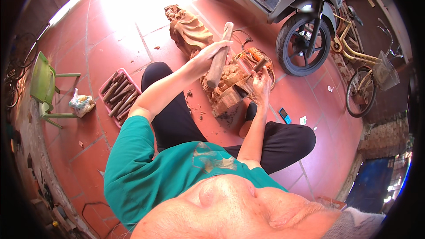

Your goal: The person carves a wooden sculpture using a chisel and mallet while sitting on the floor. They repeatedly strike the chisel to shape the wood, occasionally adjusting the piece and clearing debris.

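My left hand (213, 55) is closed around a thick wooden stick (218, 64), raised over a carved wooden statue. The statue (191, 30) lies on the floor in front of me; its robed figure points away and its rough, blocky base (228, 89) sits between my legs. My right hand (262, 83) grips a chisel (259, 65) by its wooden handle. The chisel's dark blade slants down to the base, and I cannot tell whether its edge touches the wood. The stick and the chisel are apart.
A pink basket (104, 89) of several wooden-handled tools stands at my left, near a plastic bag (81, 103) and a green chair (43, 79). An orange coiled cord (256, 55) lies beyond my right hand. A scooter (305, 35), bicycle (361, 86) and blue phone (285, 116) are at right.
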Demonstrator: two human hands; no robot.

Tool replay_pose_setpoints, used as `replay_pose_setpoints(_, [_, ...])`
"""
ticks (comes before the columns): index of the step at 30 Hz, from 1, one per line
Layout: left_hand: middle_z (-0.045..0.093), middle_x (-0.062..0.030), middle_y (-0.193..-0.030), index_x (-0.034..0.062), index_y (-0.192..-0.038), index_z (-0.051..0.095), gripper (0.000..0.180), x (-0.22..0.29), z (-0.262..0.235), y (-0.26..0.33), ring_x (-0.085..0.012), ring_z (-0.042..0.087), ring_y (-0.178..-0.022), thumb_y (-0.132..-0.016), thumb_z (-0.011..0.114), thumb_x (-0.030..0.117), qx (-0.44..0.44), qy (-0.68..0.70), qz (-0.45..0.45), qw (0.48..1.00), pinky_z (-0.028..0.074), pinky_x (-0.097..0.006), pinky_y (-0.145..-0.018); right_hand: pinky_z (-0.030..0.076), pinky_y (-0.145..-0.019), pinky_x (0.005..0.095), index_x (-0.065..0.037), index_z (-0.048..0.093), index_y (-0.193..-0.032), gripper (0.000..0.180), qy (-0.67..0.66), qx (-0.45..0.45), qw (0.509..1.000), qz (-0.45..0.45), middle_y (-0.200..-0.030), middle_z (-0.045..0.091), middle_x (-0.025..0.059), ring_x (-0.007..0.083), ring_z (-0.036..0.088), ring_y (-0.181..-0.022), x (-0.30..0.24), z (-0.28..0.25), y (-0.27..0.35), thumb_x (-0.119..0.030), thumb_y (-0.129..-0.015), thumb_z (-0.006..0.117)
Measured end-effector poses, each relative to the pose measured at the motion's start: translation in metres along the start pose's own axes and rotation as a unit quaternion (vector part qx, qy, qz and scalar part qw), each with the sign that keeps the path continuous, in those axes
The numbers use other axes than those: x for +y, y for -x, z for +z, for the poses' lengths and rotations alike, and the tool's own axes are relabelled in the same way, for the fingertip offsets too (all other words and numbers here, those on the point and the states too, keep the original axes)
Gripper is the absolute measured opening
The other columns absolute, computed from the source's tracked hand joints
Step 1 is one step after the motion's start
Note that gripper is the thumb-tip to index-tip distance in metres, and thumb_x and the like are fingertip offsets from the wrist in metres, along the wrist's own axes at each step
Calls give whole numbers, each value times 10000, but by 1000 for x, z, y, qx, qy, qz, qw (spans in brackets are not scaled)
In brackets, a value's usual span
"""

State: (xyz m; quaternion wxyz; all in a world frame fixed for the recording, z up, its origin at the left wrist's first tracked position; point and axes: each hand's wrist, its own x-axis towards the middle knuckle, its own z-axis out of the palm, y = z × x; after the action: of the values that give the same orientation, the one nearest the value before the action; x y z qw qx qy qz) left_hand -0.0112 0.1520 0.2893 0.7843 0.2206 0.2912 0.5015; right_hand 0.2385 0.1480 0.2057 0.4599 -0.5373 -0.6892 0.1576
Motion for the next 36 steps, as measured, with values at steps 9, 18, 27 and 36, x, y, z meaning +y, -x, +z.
replay_pose_setpoints(9, [560,-99,-770,70,-1075,463,285,-18,-12,-48,-200,586,-601,-956,683,206,-91,13,23,996,516,-304,-524,508,-776,446,1,617,-1124,229,18,50,998,-24,-963,708,196,364,686,-890,-6,-3,7,-104,-936,694])
replay_pose_setpoints(18, [625,-80,-839,74,-1076,573,311,-35,-5,-67,-179,652,-671,-900,775,232,-64,-34,49,996,572,-317,-584,537,-721,392,-55,692,-1107,355,174,-27,983,54,-824,730,128,256,710,-757,7,-19,-22,-321,-877,736])
replay_pose_setpoints(27, [589,-65,-873,-1,-1120,521,362,-26,-11,-24,-109,597,-695,-952,726,245,-79,-64,70,992,537,-217,-621,542,-663,292,1,731,-1024,326,-2,-183,982,38,-883,728,53,107,654,-715,3,-37,-46,-292,-883,765])
replay_pose_setpoints(36, [563,-32,-783,25,-1144,576,385,-19,-12,-44,-88,529,-606,-954,725,325,-34,-176,-65,982,478,-215,-548,537,-702,279,-14,753,-1019,274,-5,-243,969,33,-869,735,29,91,657,-751,-19,-63,-39,-245,-879,797])
